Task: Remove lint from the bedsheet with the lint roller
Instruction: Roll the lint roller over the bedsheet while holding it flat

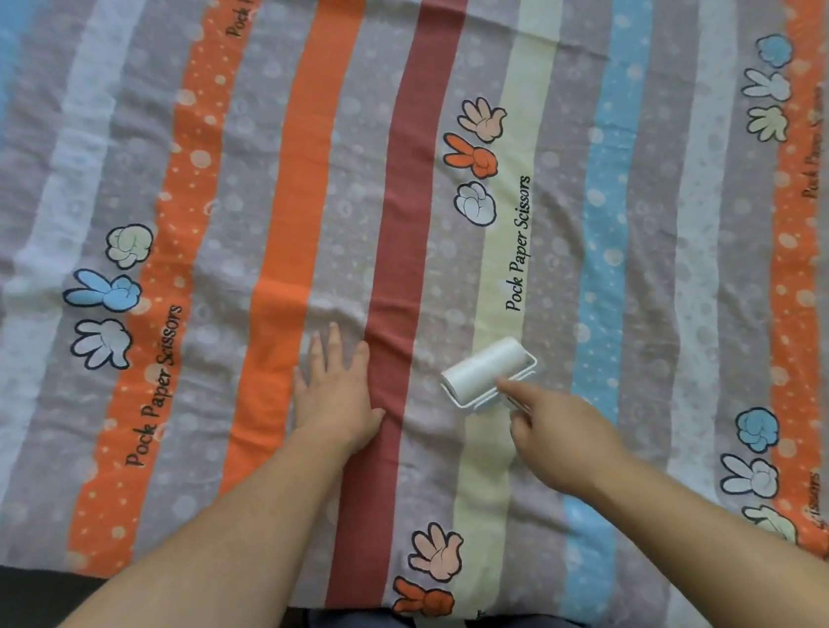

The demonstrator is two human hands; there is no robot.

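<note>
The lint roller (487, 368) lies on the bedsheet (583, 88), its white drum across the pale yellow stripe, just right of the dark red stripe. The right hand (563, 433) has its fingers closed around the handle. Left of the red stripe, the left hand (336, 392) presses flat, fingers spread, holding nothing. Most of the sheet looks unrolled; progress cannot be judged.

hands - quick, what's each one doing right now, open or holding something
Left hand: open, flat on the bedsheet, holding nothing.
Right hand: closed on the lint roller handle, with the roller on the sheet.
</note>
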